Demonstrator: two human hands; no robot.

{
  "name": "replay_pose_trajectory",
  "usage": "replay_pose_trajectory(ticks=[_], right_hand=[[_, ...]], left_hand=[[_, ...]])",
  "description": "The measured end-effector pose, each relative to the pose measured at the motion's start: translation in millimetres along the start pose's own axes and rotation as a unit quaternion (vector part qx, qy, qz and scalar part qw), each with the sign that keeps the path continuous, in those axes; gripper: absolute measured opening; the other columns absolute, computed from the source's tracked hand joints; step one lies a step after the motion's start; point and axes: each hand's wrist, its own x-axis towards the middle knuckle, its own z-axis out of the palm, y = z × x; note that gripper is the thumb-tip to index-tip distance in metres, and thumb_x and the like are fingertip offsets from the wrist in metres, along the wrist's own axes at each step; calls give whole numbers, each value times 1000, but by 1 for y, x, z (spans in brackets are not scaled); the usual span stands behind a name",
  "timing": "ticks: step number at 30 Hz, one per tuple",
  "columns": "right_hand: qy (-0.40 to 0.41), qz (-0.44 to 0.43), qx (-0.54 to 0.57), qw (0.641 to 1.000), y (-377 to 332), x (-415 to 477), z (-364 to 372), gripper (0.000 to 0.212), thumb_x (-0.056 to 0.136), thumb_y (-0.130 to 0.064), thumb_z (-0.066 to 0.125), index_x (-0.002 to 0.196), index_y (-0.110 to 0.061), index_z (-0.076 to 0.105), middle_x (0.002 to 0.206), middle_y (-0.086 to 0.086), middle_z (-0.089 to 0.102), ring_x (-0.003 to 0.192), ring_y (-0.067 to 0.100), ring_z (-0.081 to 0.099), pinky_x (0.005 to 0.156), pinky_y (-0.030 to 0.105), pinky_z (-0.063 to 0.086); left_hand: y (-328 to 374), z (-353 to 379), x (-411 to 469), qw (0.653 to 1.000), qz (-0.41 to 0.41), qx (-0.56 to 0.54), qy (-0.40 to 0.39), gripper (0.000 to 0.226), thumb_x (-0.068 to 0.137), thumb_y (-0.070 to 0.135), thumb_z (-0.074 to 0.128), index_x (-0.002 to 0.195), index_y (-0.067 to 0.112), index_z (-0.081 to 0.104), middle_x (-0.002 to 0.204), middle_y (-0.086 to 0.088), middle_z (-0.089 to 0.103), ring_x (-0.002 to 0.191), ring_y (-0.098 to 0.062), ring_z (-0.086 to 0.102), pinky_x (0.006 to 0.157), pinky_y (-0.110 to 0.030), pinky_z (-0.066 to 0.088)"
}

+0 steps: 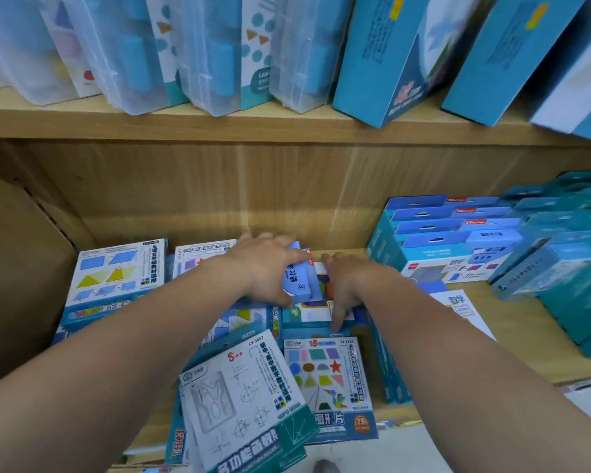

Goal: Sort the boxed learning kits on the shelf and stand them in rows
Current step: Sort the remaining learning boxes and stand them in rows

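Note:
On the lower wooden shelf [526,349] lies a loose heap of flat learning kits. My left hand [263,268] grips a small light-blue box [297,279] near the middle of the heap, thumb under it and fingers over its top. My right hand [347,285] rests beside it on a white and blue kit [313,314], fingers spread downward. In front lie a white ruler-set pack [239,401] and a coloured-shapes pack [328,380], both flat. A kit with blue and yellow shapes [116,274] lies at the left.
Blue boxes [447,233] stand in a row at the right of the lower shelf, with teal boxes [567,264] further right. The upper shelf [219,124] holds clear plastic cases [123,52] and leaning blue boxes [386,56]. A cardboard wall [17,268] closes the left side.

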Motion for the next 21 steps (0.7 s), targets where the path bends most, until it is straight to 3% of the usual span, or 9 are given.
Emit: replay_pose_trajectory(ticks=[3, 6, 11, 13, 17, 21], right_hand=[[5, 2, 9, 1000, 4, 2, -1, 132, 42, -50, 97, 149, -16, 28, 143, 4, 42, 128, 26, 47, 100, 44, 50], [33, -7, 25, 999, 9, 2, 0, 115, 37, -50, 98, 133, -18, 44, 129, 3, 47, 117, 24, 52, 94, 41, 53], [91, 4, 88, 992, 14, -1, -1, 111, 28, -45, 98, 116, -25, 33, 119, 0, 27, 112, 31, 51, 80, 45, 58], [106, 3, 115, 988, 16, -4, -2, 114, 29, -40, 100, 119, -27, 31, 120, 0, 21, 106, 31, 55, 78, 46, 59], [142, 9, 162, 976, 19, -5, 0, 121, 35, -33, 101, 134, -28, 31, 126, 2, 19, 104, 31, 57, 84, 44, 58], [186, 4, 269, 945, 26, -8, -3, 125, 51, -24, 99, 151, -35, 26, 133, 3, 38, 109, 28, 58, 78, 32, 54]], left_hand=[[3, 3, 9, 998, 47, 26, -28, 81, 82, 59, 64, 152, 48, 24, 168, 9, 5, 154, -24, 6, 117, -68, 5], [0, 5, 11, 999, 46, 8, -22, 72, 82, 58, 63, 146, 48, 33, 165, 10, 13, 152, -28, 11, 117, -68, 5], [-2, 3, 6, 996, 19, -78, 47, 68, 69, 54, 76, 130, 48, 46, 159, -1, 18, 142, -30, 30, 119, -55, 15], [-2, 0, 5, 994, 5, -94, 65, 68, 66, 52, 79, 126, 48, 49, 156, -2, 22, 135, -30, 35, 115, -46, 23], [-7, -2, 1, 983, -5, -144, 113, 81, 59, 52, 83, 132, 49, 46, 150, 3, 26, 134, -27, 35, 110, -42, 26], [-14, 0, -5, 964, -10, -206, 169, 103, 54, 48, 88, 144, 44, 38, 148, 5, 27, 132, -22, 37, 107, -33, 31]])
